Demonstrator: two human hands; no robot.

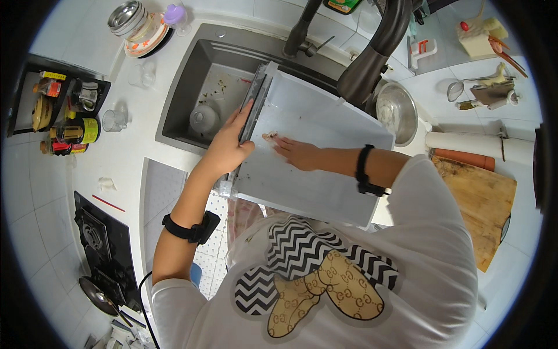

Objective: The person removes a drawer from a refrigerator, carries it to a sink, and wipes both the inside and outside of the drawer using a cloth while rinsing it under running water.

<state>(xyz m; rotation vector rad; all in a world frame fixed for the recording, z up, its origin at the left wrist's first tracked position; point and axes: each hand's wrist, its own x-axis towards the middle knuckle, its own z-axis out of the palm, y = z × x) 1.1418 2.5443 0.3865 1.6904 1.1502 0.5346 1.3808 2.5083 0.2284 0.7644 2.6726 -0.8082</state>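
A large white plastic refrigerator drawer (pixel 322 113) rests tilted across the rim of a dark grey sink (pixel 174 100). My left hand (pixel 231 144) grips the drawer's dark, clear-edged front panel (pixel 255 102). Inside the drawer my right hand (pixel 296 152) lies flat and slightly blurred on the bottom, its fingertips at a small clump of brownish debris (pixel 269 136). Dark specks are scattered over the drawer's bottom. Whether the right hand holds anything cannot be seen. In the sink basin are a round translucent object (pixel 204 120) and green scraps.
A dark faucet (pixel 294 39) and a thick dark spout (pixel 366 65) rise behind the drawer. Right of it are a metal bowl (pixel 396 113) and a wooden cutting board (pixel 484 205). Glass cups (pixel 114 121), stacked dishes (pixel 146 39) and a gas stove (pixel 102 248) stand left.
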